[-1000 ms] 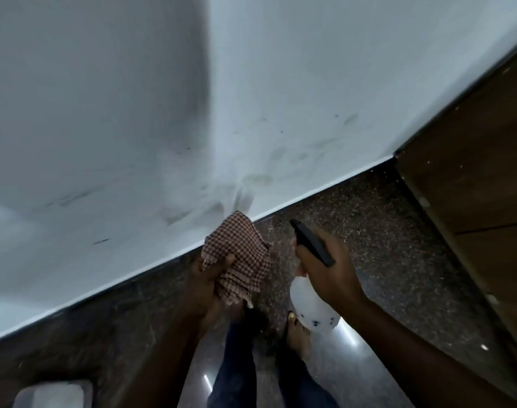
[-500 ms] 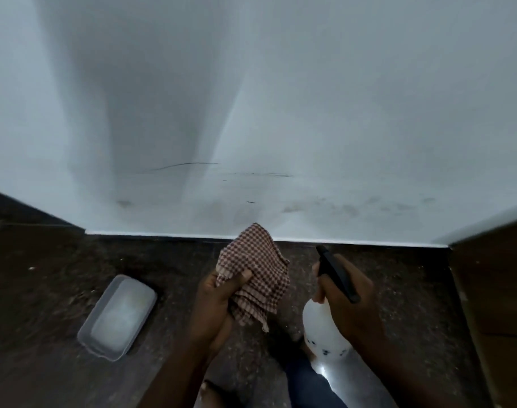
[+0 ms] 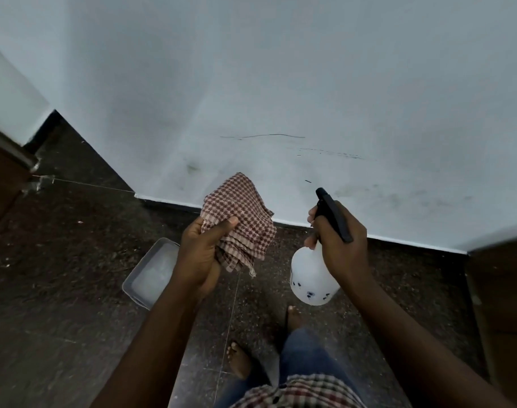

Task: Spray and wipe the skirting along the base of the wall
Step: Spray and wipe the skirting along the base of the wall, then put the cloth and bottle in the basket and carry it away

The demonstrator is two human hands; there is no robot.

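One shallow tray (image 3: 139,285) on the floor (image 3: 59,260), contents unclear.

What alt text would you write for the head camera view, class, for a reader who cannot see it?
A person stands facing a white wall, left hand bunching a red checked cloth, right hand holding a white spray bottle aimed at the dark skirting. A shallow plastic tray lies on the dark speckled floor.

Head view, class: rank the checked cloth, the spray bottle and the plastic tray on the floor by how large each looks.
1. Checked cloth and spray bottle: look about alike, so unranked.
2. Plastic tray: looks smallest, but it lies farther away and the left hand partly hides it, so this is unsure.
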